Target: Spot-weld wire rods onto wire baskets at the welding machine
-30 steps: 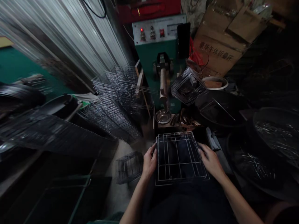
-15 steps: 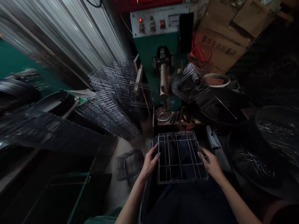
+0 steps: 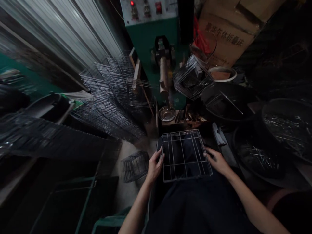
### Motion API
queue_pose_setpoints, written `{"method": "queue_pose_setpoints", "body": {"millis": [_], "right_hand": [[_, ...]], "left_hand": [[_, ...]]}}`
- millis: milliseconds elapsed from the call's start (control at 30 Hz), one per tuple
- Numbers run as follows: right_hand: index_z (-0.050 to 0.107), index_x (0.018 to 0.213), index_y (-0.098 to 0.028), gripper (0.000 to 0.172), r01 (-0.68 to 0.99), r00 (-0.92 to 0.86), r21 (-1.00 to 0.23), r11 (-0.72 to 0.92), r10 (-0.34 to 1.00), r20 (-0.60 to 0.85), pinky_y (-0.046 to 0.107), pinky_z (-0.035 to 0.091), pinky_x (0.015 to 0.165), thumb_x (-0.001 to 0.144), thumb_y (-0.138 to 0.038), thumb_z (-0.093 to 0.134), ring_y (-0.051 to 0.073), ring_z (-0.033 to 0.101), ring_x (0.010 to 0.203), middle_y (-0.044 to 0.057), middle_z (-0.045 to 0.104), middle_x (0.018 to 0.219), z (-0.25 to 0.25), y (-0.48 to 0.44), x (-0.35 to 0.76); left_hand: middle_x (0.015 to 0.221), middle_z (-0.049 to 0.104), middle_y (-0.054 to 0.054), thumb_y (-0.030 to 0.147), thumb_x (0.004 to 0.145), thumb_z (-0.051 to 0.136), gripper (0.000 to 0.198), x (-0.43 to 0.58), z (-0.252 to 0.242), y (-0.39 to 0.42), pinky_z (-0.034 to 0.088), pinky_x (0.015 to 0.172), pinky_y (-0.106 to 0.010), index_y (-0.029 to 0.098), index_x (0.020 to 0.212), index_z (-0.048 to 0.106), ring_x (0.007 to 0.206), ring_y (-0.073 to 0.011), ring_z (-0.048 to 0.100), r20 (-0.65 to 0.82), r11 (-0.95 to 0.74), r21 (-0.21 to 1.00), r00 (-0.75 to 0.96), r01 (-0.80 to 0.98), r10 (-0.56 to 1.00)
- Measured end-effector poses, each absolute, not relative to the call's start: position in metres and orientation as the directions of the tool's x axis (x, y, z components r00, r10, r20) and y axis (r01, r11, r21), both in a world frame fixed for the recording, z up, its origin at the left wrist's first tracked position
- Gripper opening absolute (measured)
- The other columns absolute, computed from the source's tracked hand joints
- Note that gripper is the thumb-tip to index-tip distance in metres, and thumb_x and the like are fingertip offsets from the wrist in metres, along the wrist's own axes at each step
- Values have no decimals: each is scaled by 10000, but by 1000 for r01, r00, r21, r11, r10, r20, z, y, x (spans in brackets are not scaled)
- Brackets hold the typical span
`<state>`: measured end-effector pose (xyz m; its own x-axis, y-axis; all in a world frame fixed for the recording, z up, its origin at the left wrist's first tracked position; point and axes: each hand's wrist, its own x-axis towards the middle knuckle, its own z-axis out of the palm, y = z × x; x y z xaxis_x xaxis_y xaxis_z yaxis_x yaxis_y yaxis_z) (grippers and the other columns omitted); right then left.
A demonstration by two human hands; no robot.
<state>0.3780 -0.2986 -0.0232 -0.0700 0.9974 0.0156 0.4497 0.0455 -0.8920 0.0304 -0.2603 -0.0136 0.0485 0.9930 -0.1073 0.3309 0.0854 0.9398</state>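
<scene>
green spot-welding machine (image 3: 143, 39) | stacked wire racks (image 3: 109, 100) | black tub of wire rods (image 3: 285, 126) | cardboard box (image 3: 226, 35)

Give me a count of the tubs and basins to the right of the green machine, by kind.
Black tubs holding short wire pieces: 2
Black tub with a long rod in it: 1
White-rimmed basin: 1
Total: 4

A silver wire rack (image 3: 184, 163) forms a grid over dark navy trousers (image 3: 195, 208).
</scene>
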Motion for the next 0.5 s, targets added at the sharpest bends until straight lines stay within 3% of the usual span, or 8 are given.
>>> {"method": "queue_pose_setpoints", "body": {"millis": [133, 267, 333, 400, 500], "right_hand": [[413, 1525, -219, 759, 351, -326, -935, -61, 927, -183, 480, 521, 1004, 861, -470, 682, 315, 606, 1188, 106, 567, 1414, -9, -301, 406], [228, 1592, -247, 958, 331, -374, -933, -144, 887, -270, 431, 581, 899, 820, -462, 753, 281, 646, 1092, 129, 491, 1478, -7, -308, 410], [214, 1594, -245, 930, 289, -354, -949, -130, 906, -232, 442, 545, 962, 847, -460, 723, 292, 596, 1196, 129, 431, 1526, -9, -315, 401], [216, 1594, -241, 885, 267, -334, -960, -77, 927, -168, 471, 463, 1061, 874, -448, 688, 308, 484, 1333, 119, 364, 1571, -10, -323, 392], [198, 1597, -250, 853, 314, -322, -949, 23, 943, -83, 540, 271, 1175, 898, -409, 661, 319, 299, 1455, 98, 302, 1605, -5, -334, 381]], "left_hand": [[1386, 617, -108, 564, 825, 675, 714, 5, -2, -248, 382, 1145, -457, 156, 1398, 545, 1293, -315, 554, -215, 107, 931, 289, 348, 933], [1264, 679, -124, 567, 813, 684, 671, -12, 24, -222, 434, 1083, -473, 131, 1319, 617, 1173, -311, 615, -236, 50, 899, 387, 434, 891], [1215, 684, -126, 540, 850, 654, 616, -8, 53, -202, 455, 1049, -445, 130, 1309, 622, 1129, -283, 625, -142, -43, 887, 360, 460, 922], [1248, 658, -124, 505, 857, 662, 666, 7, 88, -181, 487, 998, -410, 156, 1408, 526, 1123, -263, 625, -56, -125, 893, 384, 431, 922], [1330, 620, -129, 449, 748, 789, 870, 45, 131, -149, 494, 990, -414, 201, 1490, 409, 1178, -281, 612, -67, -255, 866, 607, 429, 792]]}}
